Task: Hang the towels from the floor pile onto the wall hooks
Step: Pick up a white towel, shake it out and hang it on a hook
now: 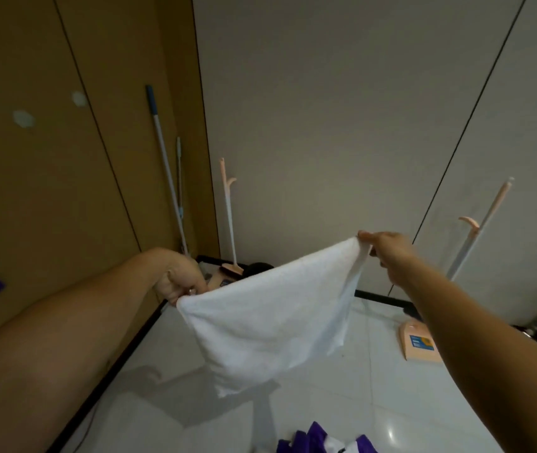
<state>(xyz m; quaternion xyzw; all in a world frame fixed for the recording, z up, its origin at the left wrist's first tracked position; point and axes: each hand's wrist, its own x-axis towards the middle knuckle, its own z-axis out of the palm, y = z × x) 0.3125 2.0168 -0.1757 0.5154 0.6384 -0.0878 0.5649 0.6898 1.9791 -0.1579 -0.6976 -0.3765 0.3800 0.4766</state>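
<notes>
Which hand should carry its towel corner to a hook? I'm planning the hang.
Left, probably: the left hand grips the white towel nearest the brown wall's hooks; the right hand is farther.

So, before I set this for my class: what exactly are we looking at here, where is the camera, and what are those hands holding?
The camera sits on a person's head, looking forward and down, so the bare arms are the wearer's own. The left hand and right hand each pinch a top corner of a white towel, stretched between them in the air. On the glossy floor below lies a pile of purple and white towels. Brooms and a peach dustpan stand by the walls.
</notes>
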